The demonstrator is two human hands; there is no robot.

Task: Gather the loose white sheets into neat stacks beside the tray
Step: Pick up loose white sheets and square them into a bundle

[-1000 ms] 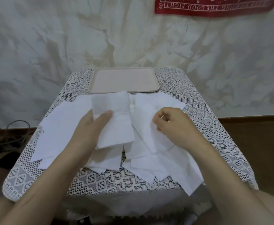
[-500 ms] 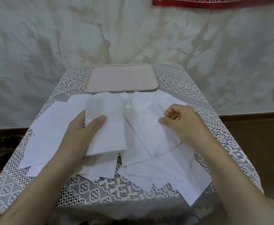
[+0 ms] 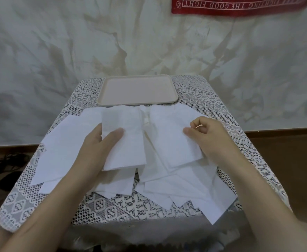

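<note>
- Left hand [image 3: 98, 142]: grips a white sheet [image 3: 125, 144], thumb on top.
- Right hand [image 3: 210, 136]: fingers curled, pinching another sheet [image 3: 172, 142].
- Loose sheets [image 3: 178, 188]: spread under both hands on table [image 3: 112, 208]; tray [image 3: 137, 90] just beyond.

I'm seeing my left hand [image 3: 96, 144] lying left of my right hand [image 3: 210, 136], both over the loose white paper sheets [image 3: 178, 180] spreading across the white lace-covered table [image 3: 112, 210]. Beyond the fingertips, the beige rectangular plastic tray [image 3: 138, 90] is sitting at the table's far edge. One white folded sheet [image 3: 126, 150] is lying between my left thumb and fingers; another white sheet [image 3: 172, 142] is lying under my right thumb, just right of it.
</note>
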